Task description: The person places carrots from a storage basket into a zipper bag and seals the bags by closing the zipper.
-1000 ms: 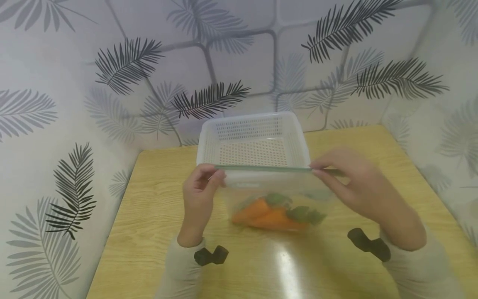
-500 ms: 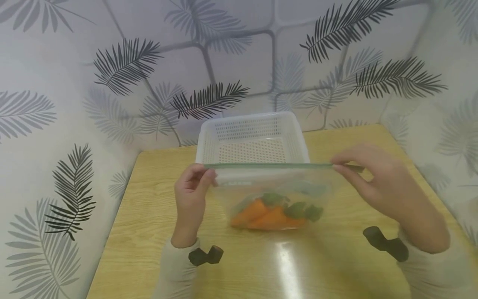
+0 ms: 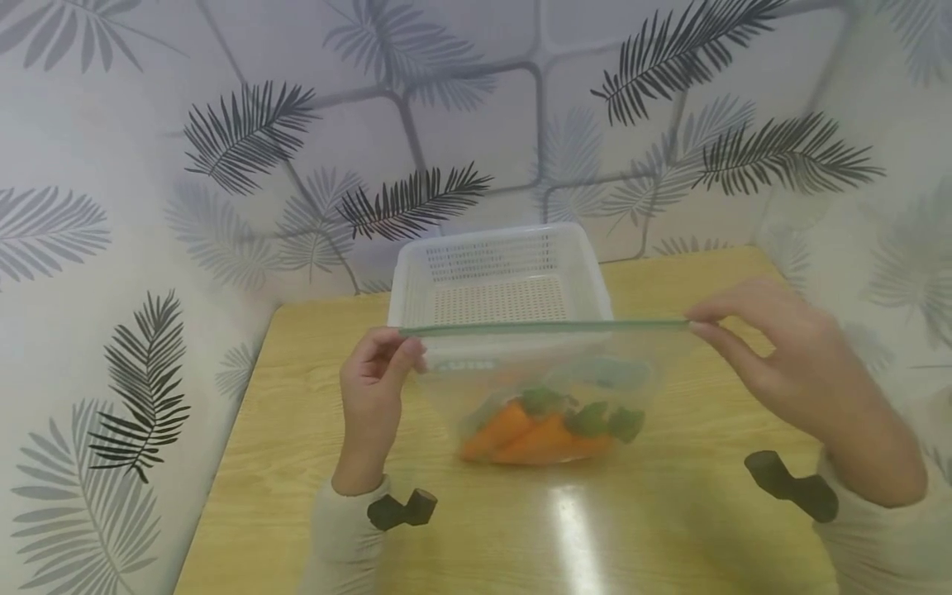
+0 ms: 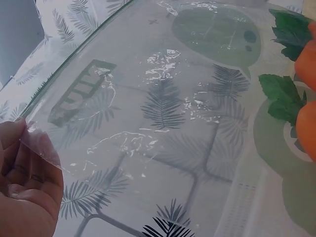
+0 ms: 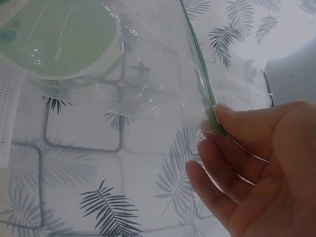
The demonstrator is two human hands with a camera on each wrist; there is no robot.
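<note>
A clear zip bag [image 3: 640,347] with a green seal strip [image 3: 535,327] hangs between my hands, its top edge stretched nearly level. Inside, at the bottom, lie orange carrots [image 3: 539,442] with green leaves [image 3: 587,419]. My left hand [image 3: 372,405] pinches the bag's top left corner between thumb and fingers. At the other end, my right hand [image 3: 806,364] pinches the strip's right corner; the right wrist view shows the strip's end between thumb and index finger. Pale green prints [image 4: 217,34] mark the plastic in the left wrist view.
A white perforated basket [image 3: 397,285] stands behind the bag at the back of the wooden table [image 3: 297,413], its front partly covered by the bag. A wall with leaf patterns [image 3: 476,124] rises right behind the table.
My right hand has slid rightward along the green strip to its end. My left hand has shifted slightly left, still pinching its corner. The bag's top is spread wider.
</note>
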